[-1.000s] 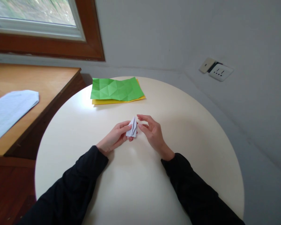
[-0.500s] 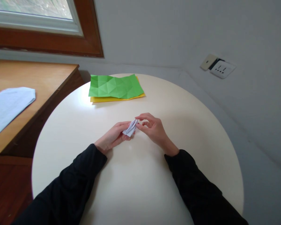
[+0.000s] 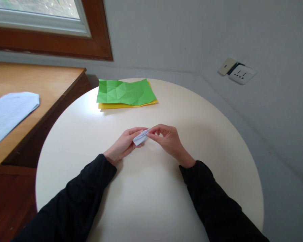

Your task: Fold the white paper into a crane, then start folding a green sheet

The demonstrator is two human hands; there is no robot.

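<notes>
A small piece of folded white paper (image 3: 140,137) is held between my two hands, above the middle of the round table. My left hand (image 3: 125,143) is closed on its left side, thumb on top and fingers underneath. With thumb and fingertips, my right hand (image 3: 166,137) pinches the upper right end of the paper. The inner folds are too small to make out. Beyond the hands lies a creased green sheet of paper (image 3: 126,92), on top of a yellow sheet (image 3: 111,106) whose front and right edges show.
The round white table (image 3: 146,201) reaches close to the wall corner. At the left stands a wooden desk (image 3: 58,75) with a folded white sheet (image 3: 13,112) on it. A wood-framed window (image 3: 101,33) is above, and a wall socket (image 3: 242,74) is at the right.
My right fingers have closed onto the paper's upper right end. The folded paper now looks flatter and narrower, tilted more sideways. The left hand keeps its hold.
</notes>
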